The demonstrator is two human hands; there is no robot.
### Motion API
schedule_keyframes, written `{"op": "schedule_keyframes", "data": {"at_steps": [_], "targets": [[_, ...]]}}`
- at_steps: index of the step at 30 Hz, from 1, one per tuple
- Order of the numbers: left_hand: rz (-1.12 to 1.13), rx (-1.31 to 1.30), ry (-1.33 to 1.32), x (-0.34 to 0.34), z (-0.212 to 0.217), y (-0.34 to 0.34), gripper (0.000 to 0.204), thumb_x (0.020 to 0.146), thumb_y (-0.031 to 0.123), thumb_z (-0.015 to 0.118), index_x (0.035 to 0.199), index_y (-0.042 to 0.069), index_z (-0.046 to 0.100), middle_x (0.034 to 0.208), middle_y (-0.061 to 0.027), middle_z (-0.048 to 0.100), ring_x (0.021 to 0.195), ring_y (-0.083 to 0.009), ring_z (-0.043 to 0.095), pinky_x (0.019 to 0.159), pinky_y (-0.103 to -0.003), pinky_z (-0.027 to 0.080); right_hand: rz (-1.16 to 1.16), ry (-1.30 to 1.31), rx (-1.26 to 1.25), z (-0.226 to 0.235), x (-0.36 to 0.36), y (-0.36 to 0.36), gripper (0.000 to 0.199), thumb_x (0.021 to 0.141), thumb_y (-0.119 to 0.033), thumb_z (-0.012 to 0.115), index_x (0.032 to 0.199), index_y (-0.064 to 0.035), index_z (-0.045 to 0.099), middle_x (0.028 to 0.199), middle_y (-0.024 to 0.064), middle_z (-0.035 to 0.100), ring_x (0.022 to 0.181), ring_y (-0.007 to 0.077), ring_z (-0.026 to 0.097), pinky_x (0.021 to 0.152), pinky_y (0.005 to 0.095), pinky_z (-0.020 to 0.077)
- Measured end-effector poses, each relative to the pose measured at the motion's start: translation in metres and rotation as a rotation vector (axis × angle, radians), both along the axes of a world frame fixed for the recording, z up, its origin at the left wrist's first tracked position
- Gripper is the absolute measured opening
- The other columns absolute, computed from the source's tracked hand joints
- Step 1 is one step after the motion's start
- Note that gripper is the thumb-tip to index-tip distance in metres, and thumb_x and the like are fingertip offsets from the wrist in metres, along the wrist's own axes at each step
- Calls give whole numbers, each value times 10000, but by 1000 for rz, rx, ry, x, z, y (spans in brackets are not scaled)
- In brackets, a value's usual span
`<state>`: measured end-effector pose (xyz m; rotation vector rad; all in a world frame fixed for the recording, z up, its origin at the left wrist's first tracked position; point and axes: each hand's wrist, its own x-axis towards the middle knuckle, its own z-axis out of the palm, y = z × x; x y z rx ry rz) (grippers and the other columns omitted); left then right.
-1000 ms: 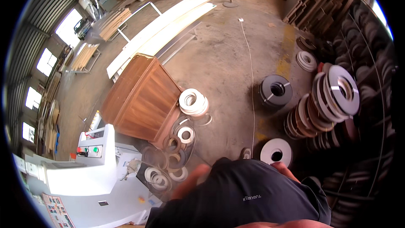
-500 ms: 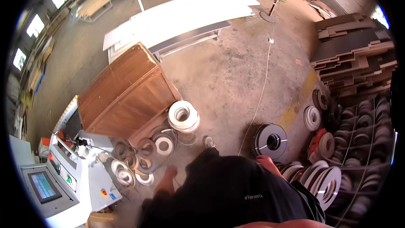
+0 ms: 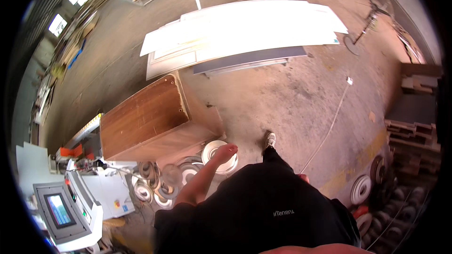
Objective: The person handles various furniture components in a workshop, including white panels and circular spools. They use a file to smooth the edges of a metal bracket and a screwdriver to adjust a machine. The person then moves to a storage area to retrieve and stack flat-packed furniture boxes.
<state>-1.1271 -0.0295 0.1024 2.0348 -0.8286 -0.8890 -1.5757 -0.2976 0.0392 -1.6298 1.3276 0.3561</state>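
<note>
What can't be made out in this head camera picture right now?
Head view, right hand: mostly hidden by the black shirt, so its grip is unclear.
Head view, white roll: partly covered by the left hand.
Head view, machine screen: contents too small to read.
Head view, stacked boards at far right: cut off by the dark rim.

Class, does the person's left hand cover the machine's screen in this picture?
No: the left hand appears in front of a white roll, while the screen shows uncovered at lower left.
</note>
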Motion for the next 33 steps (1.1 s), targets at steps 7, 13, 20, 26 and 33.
{"op": "schedule_keyframes", "data": {"at_steps": [7,13,20,26,33], "targets": [[441,100,177,52,56,-72,298,954,275,646,1088,29,748,929,-99,762,851,-197,741,818,-346,572,-92,-26,395,-26,175,-290,190,918,-231,703,1044,-103,768,965,66,785,767,215,709,654,388,564],[896,-256,369,110,64,-99,213,1026,139,594,1134,-19,687,903,-58,730,840,-144,721,768,-286,563,312,-90,-31,67,444,-405,279,960,-292,674,984,-24,748,745,91,749,536,153,590,473,306,465],[1271,-506,142,331,90,-113,182,1017,131,602,1103,3,697,839,-37,696,770,-89,648,700,-249,523,608,-203,158,39,706,-387,317,981,-308,653,1115,-35,742,836,72,770,490,145,572,438,292,449],[1278,-132,226,468,76,-76,236,1027,312,553,1038,114,683,808,-41,712,745,-134,720,620,-286,554,1351,-143,64,114,880,-344,322,992,-229,662,1188,18,726,948,111,780,864,203,713,778,361,571],[1313,-27,538,513,112,-70,363,988,474,597,1007,123,688,798,-51,738,641,-152,735,505,-313,545,1814,-238,-220,50,1095,-353,309,974,-288,664,1107,-19,738,956,45,772,814,181,699,724,338,548]]}}
